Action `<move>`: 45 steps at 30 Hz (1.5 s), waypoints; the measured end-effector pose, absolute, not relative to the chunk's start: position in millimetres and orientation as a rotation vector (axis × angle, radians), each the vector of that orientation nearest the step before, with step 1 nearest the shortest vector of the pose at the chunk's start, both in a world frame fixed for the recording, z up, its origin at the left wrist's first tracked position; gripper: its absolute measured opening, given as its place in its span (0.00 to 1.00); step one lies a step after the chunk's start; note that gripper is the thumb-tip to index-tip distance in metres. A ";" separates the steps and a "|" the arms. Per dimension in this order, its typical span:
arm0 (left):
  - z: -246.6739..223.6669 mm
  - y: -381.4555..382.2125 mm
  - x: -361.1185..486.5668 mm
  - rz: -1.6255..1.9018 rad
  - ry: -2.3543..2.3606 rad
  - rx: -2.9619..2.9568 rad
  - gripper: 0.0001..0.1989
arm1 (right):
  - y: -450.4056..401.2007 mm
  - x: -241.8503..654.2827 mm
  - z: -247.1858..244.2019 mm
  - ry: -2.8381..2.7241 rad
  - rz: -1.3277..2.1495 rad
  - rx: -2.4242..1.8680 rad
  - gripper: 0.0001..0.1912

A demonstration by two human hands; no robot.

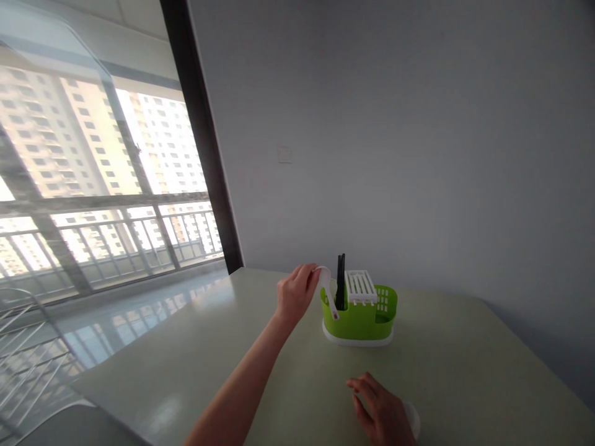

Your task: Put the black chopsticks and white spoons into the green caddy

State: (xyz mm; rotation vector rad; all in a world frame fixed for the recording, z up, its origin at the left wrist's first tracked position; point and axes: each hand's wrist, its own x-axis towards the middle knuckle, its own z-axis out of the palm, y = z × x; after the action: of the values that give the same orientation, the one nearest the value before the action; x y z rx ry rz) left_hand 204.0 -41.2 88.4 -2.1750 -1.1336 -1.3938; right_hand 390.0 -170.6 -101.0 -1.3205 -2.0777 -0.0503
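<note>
Left hand [295, 292] is stretched out over the counter [195, 365], fingers pinched together on the top end of a white spoon [327, 286]. The spoon hangs just right of the hand, its handle running down and right with the lower end inside the left compartment of the green caddy [360, 316], touching or just inside the caddy's left wall. So the spoon sits between the hand and the caddy, upper end in the fingers, lower end in the holder. Black utensils [341, 282] stand upright in the same left part of the caddy, right beside the spoon; cannot tell what kind they are. A white slotted insert [361, 287] sits on top of the caddy's middle, tilted slightly toward the back. The caddy has a white base and slotted holes on its right side, and it stands on the counter near the wall [395, 124]. Right hand [383, 412] is low in the frame, well apart from the caddy, resting palm down on the counter with fingers loosely spread, lying over a small white thing [413, 418] that peeks out at its right edge; too hidden to tell what it is or whether the hand grips it. Window [93, 173] with a balcony railing and tall buildings fills the left side. A white wire rack [23, 347] shows at the bottom left corner.
</note>
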 end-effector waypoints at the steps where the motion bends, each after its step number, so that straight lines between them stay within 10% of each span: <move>1: 96.5 -33.0 206.5 -1.395 -1.136 -2.123 0.13 | -170.1 390.5 -102.0 -2.082 -0.072 -1.316 0.15; 21: 35.8 29.8 241.7 -0.694 -1.616 -2.360 0.14 | -159.0 387.6 -123.5 -2.024 -0.147 -1.281 0.14; 33: 5.8 -59.5 247.9 -1.150 -1.559 -2.690 0.12 | -171.0 423.4 -71.1 -1.333 0.555 -1.361 0.14; 45: -74.1 -114.5 321.3 -0.380 -1.359 -3.416 0.14 | -155.1 474.3 -80.7 -1.036 0.612 -1.450 0.21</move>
State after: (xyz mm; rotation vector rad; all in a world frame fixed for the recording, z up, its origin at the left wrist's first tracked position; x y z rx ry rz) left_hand 321.3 -114.5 -74.1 -3.4164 -1.3592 -0.3801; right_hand 474.3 -155.1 -80.7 -1.4501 -1.0358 0.6121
